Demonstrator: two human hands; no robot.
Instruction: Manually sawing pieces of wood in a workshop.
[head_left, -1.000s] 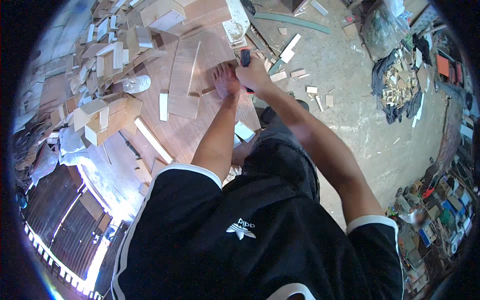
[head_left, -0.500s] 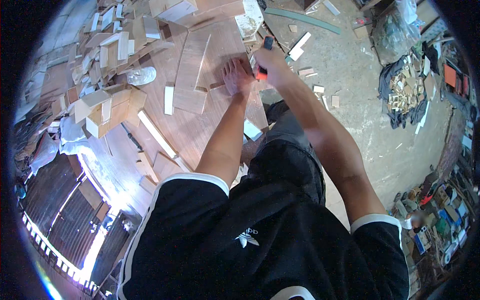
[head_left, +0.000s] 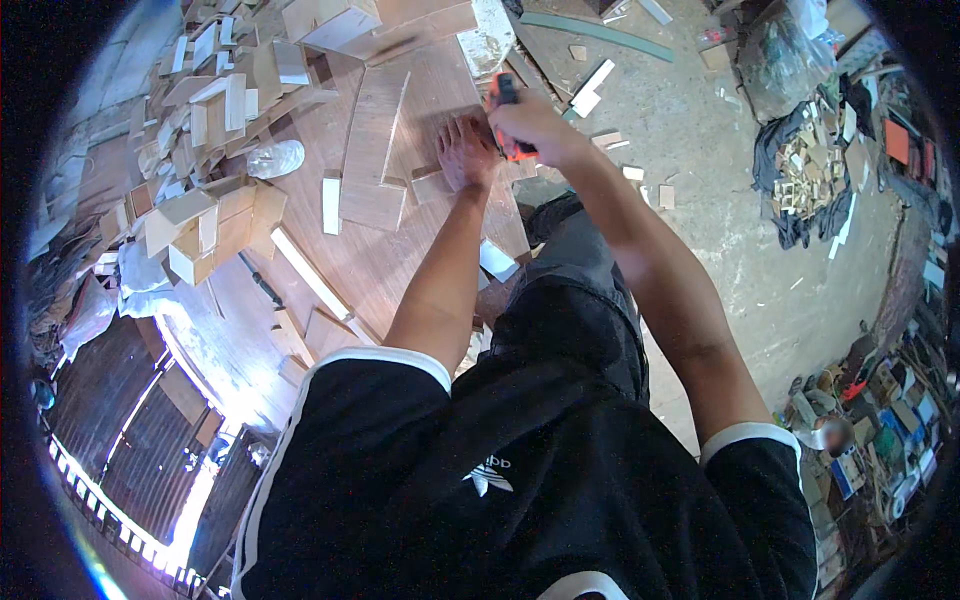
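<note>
My left hand (head_left: 466,150) lies with fingers spread on the wooden work surface (head_left: 445,245), over a small wooden piece (head_left: 432,183) near the surface's right edge. Just right of it, my right hand (head_left: 532,128) is closed round an orange-and-black tool (head_left: 506,90); the tool's lower part is mostly hidden by the hand. A long wooden board (head_left: 370,140) with a strip along it lies left of my left hand, with a short white-faced piece (head_left: 331,205) beside it.
Wooden boxes (head_left: 215,235) and stacked offcuts crowd the left, near a crumpled plastic bottle (head_left: 275,158). Long strips (head_left: 310,270) lie lower. On the concrete floor (head_left: 760,300) are scattered scraps, a green strip (head_left: 595,30) and a dark sack of offcuts (head_left: 805,175). Clutter lines the right wall.
My right hand and the tool have moved up and to the right since a second ago, then slightly back left in the last half second. My left hand stays pressed down, shifted slightly.
</note>
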